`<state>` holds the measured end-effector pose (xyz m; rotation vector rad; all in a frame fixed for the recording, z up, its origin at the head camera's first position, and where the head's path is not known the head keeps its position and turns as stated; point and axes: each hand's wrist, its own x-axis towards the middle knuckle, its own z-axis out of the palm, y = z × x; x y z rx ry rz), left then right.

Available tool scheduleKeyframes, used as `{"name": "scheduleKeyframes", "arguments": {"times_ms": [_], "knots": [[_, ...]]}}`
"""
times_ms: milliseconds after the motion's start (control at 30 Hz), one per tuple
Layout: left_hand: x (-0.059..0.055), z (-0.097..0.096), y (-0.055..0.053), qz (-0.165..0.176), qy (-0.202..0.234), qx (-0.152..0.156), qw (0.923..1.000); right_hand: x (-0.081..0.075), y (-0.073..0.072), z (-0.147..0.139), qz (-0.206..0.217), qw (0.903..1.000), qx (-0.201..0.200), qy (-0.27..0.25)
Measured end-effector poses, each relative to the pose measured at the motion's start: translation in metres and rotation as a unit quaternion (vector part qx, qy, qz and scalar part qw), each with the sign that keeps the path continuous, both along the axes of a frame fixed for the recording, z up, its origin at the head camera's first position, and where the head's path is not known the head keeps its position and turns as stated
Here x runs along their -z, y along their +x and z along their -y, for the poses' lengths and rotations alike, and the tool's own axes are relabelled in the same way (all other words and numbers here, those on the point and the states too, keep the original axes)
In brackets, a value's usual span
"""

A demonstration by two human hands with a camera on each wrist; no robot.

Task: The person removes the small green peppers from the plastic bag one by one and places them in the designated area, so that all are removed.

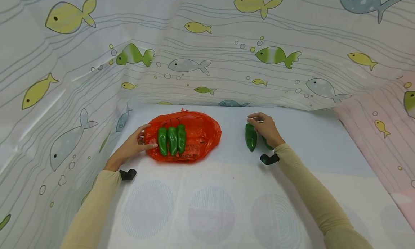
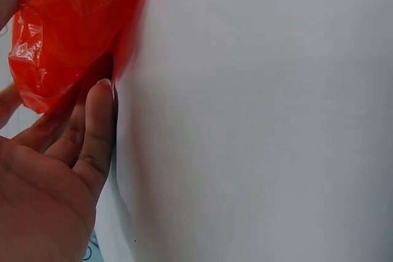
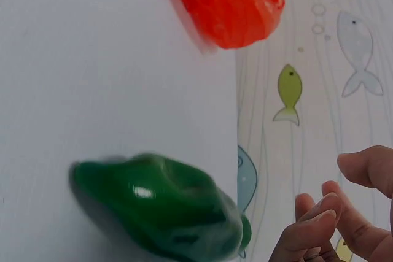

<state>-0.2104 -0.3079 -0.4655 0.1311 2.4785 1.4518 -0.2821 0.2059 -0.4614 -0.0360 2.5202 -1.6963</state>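
Evidently, fish-printed sheeting point(image 1: 223, 72) walls in a white tabletop point(image 1: 207, 177), where a red plastic bag point(image 1: 207, 134) lies spread out left of centre. At its left edge is the left hand point(image 1: 131, 146), thumb and fingers apart about the bag's rim, with no firm clamp on the plastic that the views show. The right hand point(image 1: 267, 128) reaches over the table's right side, thumb and fingers parted, nothing visible between them. As for progress, three green peppers point(image 1: 172, 141) lie side by side on the bag and that row looks settled; off the bag, one pepper point(image 1: 251, 138) lies just below the right fingertips and a partly hidden pepper point(image 1: 268, 144) beside it, so two seem left. Smallest, the row's thin stems point(image 1: 171, 123) point away from the person
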Motion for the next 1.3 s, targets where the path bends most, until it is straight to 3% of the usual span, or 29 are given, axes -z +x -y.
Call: {"name": "scheduleKeyframes", "arguments": {"times_ms": [1000, 1300], "knots": [[0.003, 0.001, -0.003, 0.0, 0.012, -0.008, 0.9999, -0.001, 0.001, 0.066, -0.01, 0.9974, -0.071, 0.001], [0.026, 0.011, -0.013, -0.023, 0.01, -0.001, 0.9997, -0.004, 0.004, 0.085, -0.017, 0.9961, -0.087, 0.005]]}}
